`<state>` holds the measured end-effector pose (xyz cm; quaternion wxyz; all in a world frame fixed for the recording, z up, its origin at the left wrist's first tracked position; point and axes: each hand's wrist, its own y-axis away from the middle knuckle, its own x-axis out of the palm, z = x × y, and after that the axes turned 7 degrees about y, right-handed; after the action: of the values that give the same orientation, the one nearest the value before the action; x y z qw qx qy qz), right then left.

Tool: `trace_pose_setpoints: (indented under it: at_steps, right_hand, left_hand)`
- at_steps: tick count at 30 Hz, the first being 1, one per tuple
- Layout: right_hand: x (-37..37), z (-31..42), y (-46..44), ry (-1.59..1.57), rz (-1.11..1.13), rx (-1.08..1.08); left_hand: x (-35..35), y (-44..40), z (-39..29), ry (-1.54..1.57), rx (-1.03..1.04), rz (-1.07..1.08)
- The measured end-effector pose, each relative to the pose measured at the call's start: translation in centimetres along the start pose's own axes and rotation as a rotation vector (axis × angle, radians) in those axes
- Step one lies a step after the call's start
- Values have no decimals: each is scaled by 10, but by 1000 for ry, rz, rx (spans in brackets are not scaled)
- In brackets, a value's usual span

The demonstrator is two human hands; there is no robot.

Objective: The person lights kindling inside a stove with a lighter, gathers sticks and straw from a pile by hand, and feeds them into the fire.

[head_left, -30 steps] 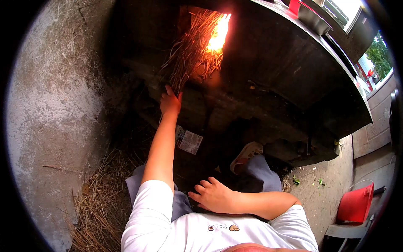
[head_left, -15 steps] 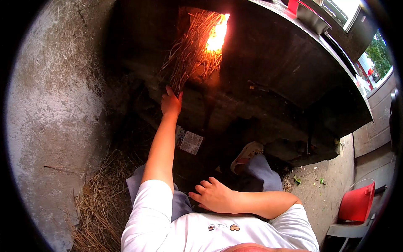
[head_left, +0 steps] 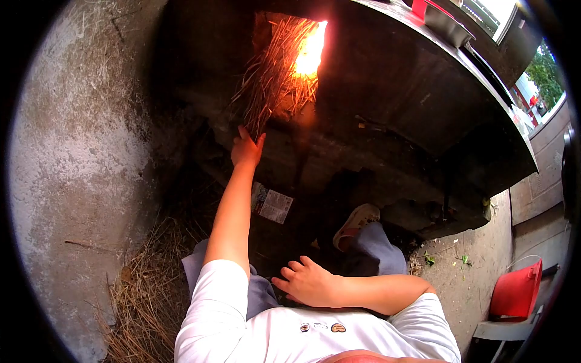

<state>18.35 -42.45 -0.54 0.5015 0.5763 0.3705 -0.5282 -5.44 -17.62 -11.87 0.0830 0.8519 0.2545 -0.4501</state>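
While fire [head_left: 310, 54] blazes white and orange in a square opening in a dark stove [head_left: 387, 97], a seated person's left hand [head_left: 246, 150] reaches up to it, thumb and fingers grasping the lower end of a bundle of straw [head_left: 269, 78]. The straw slants up from the hand, its upper part inside the opening beside the flames and its lower part sticking out. The right hand [head_left: 311, 283] lies released across the lap, fingers loosely bent and spread.

The stove's front is blackened and rough; along its pale top [head_left: 396, 13] sits a metal pan [head_left: 448, 25]. At left rises a grey wall [head_left: 78, 151], patchy with white and sooty near the stove. At its foot lies a heap [head_left: 148, 296] of loose dry stalks. Deep shadow covers the ground below the opening, where a printed packet [head_left: 275, 206] lies, near a pale shoe [head_left: 361, 219]. To the right, the floor [head_left: 466, 242] is bare and light, dotted with green leaves [head_left: 430, 259]. A red bucket [head_left: 516, 290] rests on a stool [head_left: 505, 331]. Daylight and trees [head_left: 544, 69] show at upper right.
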Motion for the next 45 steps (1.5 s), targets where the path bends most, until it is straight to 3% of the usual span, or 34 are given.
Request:
trace_pose_setpoints:
  at_steps: [13,16,21,28,33,45]
  right_hand:
    - [4,5,-5,16,-11,-13]
    - [3,7,-8,18,71,-2]
    - [-3,12,-5,48,18,-56]
    - [-4,14,3,39,-6,-44]
    - [-4,10,8,18,16,-32]
    - [-9,10,10,45,101,-53]
  left_hand:
    - [-18,7,-10,39,-33,47]
    - [-9,-1,2,127,-12,32]
    - [12,-18,29,346,62,49]
    - [26,-27,45,285,173,19]
    - [21,-27,38,169,1,101]
    - [-2,-10,19,42,-19,141]
